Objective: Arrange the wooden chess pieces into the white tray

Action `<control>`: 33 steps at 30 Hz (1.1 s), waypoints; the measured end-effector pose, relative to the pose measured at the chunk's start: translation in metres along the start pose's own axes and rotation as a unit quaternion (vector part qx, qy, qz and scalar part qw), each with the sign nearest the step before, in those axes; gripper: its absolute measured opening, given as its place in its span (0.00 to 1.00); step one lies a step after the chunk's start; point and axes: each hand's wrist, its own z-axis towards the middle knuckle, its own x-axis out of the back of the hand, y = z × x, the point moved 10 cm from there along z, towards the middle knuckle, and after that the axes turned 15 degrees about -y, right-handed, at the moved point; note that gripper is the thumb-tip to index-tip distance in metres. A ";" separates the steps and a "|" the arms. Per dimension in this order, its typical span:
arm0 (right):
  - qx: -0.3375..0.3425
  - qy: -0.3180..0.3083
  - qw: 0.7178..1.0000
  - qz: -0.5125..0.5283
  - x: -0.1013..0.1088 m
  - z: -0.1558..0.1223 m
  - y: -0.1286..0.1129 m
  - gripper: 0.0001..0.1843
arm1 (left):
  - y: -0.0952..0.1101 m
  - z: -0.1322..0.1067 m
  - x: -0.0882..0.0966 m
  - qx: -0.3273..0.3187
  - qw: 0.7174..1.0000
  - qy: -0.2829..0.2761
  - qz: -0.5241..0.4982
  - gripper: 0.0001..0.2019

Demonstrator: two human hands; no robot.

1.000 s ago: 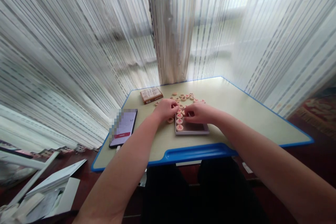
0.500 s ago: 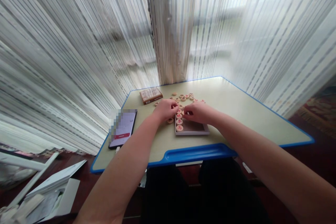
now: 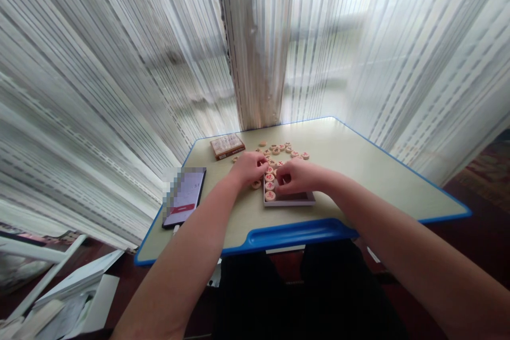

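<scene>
Across the near middle of the tabletop (image 3: pixel 378 170), in the head view, a shallow tray (image 3: pixel 289 203) is set squarely before the person, presumably so that it can be reached by both hands. Along its left wall, a column of round pieces (image 3: pixel 270 186) is laid face up, red characters showing; the line is likely held straight by that wall. The right part of the floor is partly covered by the right hand (image 3: pixel 299 175), whose fingers are curled down over the tray, thumb and forefinger brought near each other beside the column. Whether a piece is pinched there cannot be told. At the far left corner the left hand (image 3: pixel 250 166) is placed, fingers bent inward; the corner or the end piece may be steadied by it, but its contact is hidden. The two hands are held apart, with the far end of the column between them.

Beyond the tray, loose pieces (image 3: pixel 276 151) are scattered, perhaps left there to be within easy reach. One stray piece (image 3: pixel 256 184) is seen just left of the tray. Farther left, a printed box (image 3: pixel 227 145) and a phone (image 3: pixel 185 191) are set aside, apparently so that the working area is not crowded.
</scene>
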 end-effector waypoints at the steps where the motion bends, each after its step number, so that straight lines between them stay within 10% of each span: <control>1: -0.002 -0.009 1.000 0.001 -0.001 0.000 0.000 0.10 | 0.000 0.000 0.000 -0.001 1.000 0.001 0.000 0.11; 8: -0.009 0.061 0.998 -0.032 0.017 -0.004 0.004 0.09 | 0.002 0.000 0.001 -0.005 1.000 0.002 0.002 0.11; 15: -0.222 0.183 0.952 -0.106 0.049 -0.024 0.055 0.14 | 0.003 0.000 0.002 -0.013 1.000 0.007 0.001 0.12; 33: -0.336 0.106 0.932 -0.085 0.036 -0.028 0.113 0.22 | -0.004 0.000 0.001 0.006 1.000 0.010 0.010 0.11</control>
